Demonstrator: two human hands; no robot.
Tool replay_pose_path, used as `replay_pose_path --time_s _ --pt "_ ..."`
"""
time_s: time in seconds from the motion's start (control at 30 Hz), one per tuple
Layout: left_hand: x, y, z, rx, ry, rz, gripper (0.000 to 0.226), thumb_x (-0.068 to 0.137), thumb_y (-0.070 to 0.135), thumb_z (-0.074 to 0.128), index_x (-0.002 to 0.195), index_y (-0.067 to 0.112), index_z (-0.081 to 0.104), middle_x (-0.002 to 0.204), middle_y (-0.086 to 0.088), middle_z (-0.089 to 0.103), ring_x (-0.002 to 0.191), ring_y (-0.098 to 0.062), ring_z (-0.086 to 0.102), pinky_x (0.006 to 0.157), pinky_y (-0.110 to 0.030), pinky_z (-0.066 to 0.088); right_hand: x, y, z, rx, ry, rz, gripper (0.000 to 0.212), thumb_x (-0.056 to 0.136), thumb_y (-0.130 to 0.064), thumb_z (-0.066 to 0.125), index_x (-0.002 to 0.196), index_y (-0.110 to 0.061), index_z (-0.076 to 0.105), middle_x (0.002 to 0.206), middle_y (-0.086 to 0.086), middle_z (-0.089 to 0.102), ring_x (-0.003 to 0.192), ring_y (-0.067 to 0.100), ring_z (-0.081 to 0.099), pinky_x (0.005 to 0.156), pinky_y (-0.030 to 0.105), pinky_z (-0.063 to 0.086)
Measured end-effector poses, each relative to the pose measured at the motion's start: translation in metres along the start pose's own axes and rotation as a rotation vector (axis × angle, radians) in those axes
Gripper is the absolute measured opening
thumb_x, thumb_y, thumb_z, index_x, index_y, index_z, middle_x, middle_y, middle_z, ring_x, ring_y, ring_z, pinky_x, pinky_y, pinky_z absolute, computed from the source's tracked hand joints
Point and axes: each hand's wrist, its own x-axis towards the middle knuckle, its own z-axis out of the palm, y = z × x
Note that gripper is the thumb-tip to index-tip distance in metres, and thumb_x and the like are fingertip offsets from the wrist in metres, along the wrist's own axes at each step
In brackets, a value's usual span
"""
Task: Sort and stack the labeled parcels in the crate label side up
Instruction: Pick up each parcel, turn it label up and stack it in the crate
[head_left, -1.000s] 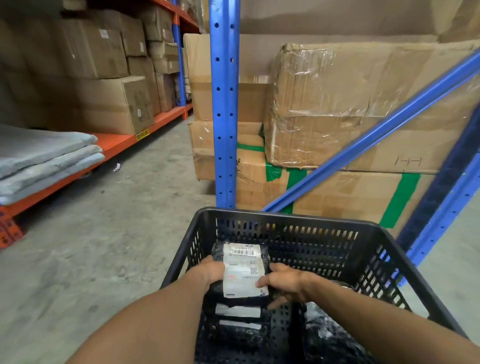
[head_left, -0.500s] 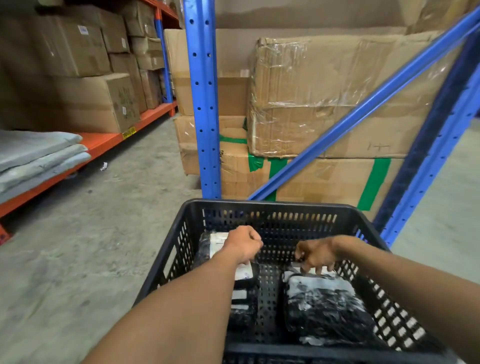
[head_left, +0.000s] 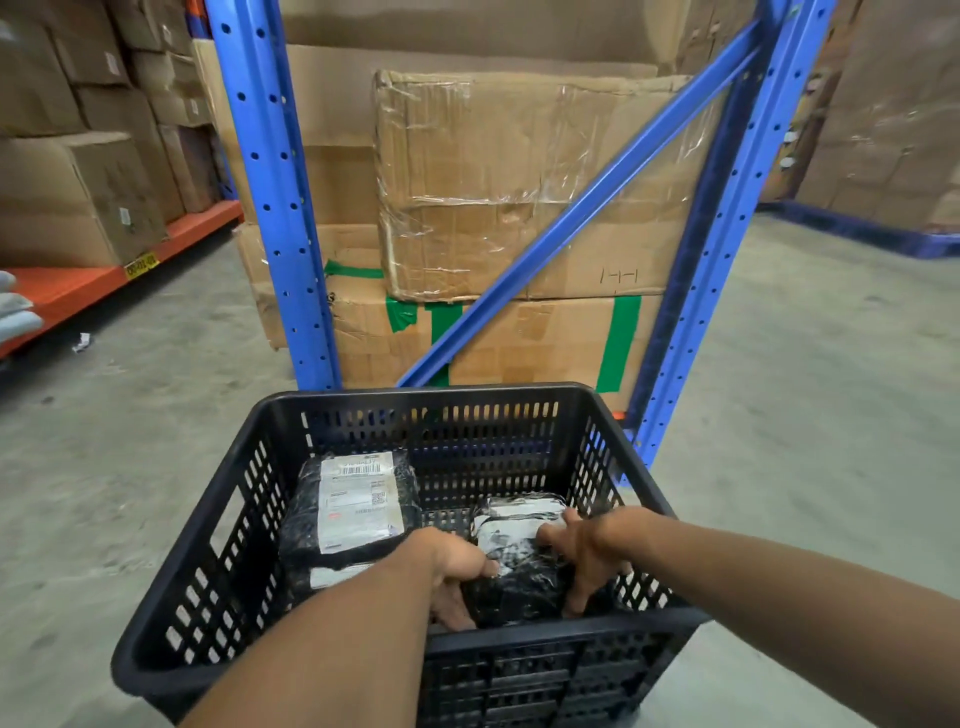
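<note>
Black crate (head_left: 244, 525), both hands' grip on right parcel (head_left: 519, 566), against right wall

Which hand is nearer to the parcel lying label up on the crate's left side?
Left. The left hand sits just right of that label-up parcel, gripping the near-left edge of the right-side parcel. The right hand holds that parcel's far side, by the crate wall.

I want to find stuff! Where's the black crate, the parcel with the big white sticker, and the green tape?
black crate (head_left: 447, 397), head view, far rim.
parcel with the white label (head_left: 358, 501), head view, middle of label.
green tape (head_left: 618, 343), head view, upright strip on carton.
</note>
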Motion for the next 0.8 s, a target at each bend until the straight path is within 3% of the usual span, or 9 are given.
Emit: replay_pose_path --time_s 0.1,0.2,0.3,0.43,0.5,0.57,0.7,0.8 --pt "-0.002 0.007 0.005 -0.099 0.061 0.050 0.056 0.097 0.039 0.052 0.138 0.006 0.032 0.144 -0.020 0.047 0.086 -0.023 0.068 0.058 -0.030 0.061 0.003 -0.003 0.011 0.023 0.050 -0.024 0.106 0.081 -0.044 0.077 0.158 -0.020 0.008 0.164 0.015 0.016 0.146 0.039 0.037 0.115 0.055 0.037" --pt "-0.013 0.014 -0.001 -0.164 0.087 0.067 0.052 0.088 0.045 0.064 0.120 0.006 0.053 0.095 -0.012 0.067 0.060 -0.016 0.066 0.052 -0.029 0.060 0.002 0.005 0.007 0.177 0.059 -0.034 0.107 0.075 -0.044 0.082 0.154 -0.017 0.017 0.157 0.013 0.034 0.142 0.033 0.042 0.117 0.048 0.038" --pt "-0.028 0.027 -0.010 -0.206 0.059 0.125 0.046 0.084 0.053 0.064 0.083 0.007 0.060 0.053 -0.004 0.065 0.043 -0.011 0.059 0.044 -0.022 0.054 -0.003 0.017 -0.001 0.336 0.138 -0.044 0.105 0.065 -0.046 0.089 0.146 -0.016 0.030 0.147 0.007 0.051 0.136 0.027 0.051 0.116 0.039 0.040" --pt "-0.048 0.046 -0.021 -0.214 0.148 0.251 0.053 0.083 0.066 0.054 0.091 0.014 0.059 0.070 -0.001 0.056 0.060 -0.013 0.060 0.053 -0.024 0.056 -0.008 0.023 -0.014 0.402 0.267 -0.051 0.094 0.070 -0.040 0.084 0.148 -0.017 0.037 0.133 0.008 0.064 0.114 0.025 0.066 0.101 0.037 0.054" --pt "-0.052 0.050 -0.030 -0.285 0.161 0.344 0.058 0.087 0.070 0.042 0.100 0.016 0.057 0.083 -0.003 0.058 0.078 -0.018 0.063 0.066 -0.033 0.057 -0.012 0.029 -0.024 0.616 0.245 -0.093 0.078 0.075 -0.042 0.078 0.140 -0.015 0.045 0.118 0.012 0.071 0.084 0.025 0.073 0.074 0.036 0.064" --pt "-0.055 0.051 -0.043 -0.410 0.199 0.432 0.060 0.090 0.069 0.035 0.110 0.018 0.060 0.099 -0.005 0.061 0.091 -0.021 0.060 0.079 -0.039 0.055 -0.019 0.037 -0.034 0.879 0.200 -0.145 0.068 0.073 -0.041 0.073 0.130 -0.015 0.045 0.106 0.016 0.076 0.065 0.027 0.074 0.049 0.028 0.061" --pt "-0.062 0.046 -0.068 -0.502 0.424 0.475 0.067 0.092 0.065 0.036 0.143 0.022 0.046 0.145 -0.007 0.049 0.132 -0.029 0.046 0.104 -0.045 0.044 -0.026 0.040 -0.047 1.227 0.204 -0.279 0.070 0.075 -0.037 0.071 0.132 -0.005 0.046 0.111 0.021 0.077 0.079 0.038 0.077 0.050 0.028 0.061" --pt "-0.069 0.027 -0.082 -0.546 0.276 0.449 0.072 0.084 0.074 0.039 0.128 0.021 0.059 0.133 -0.012 0.058 0.129 -0.034 0.052 0.109 -0.052 0.041 -0.025 0.028 -0.059 1.421 0.176 -0.366 0.074 0.073 -0.038 0.073 0.135 -0.007 0.046 0.125 0.023 0.071 0.096 0.049 0.073 0.053 0.031 0.061"
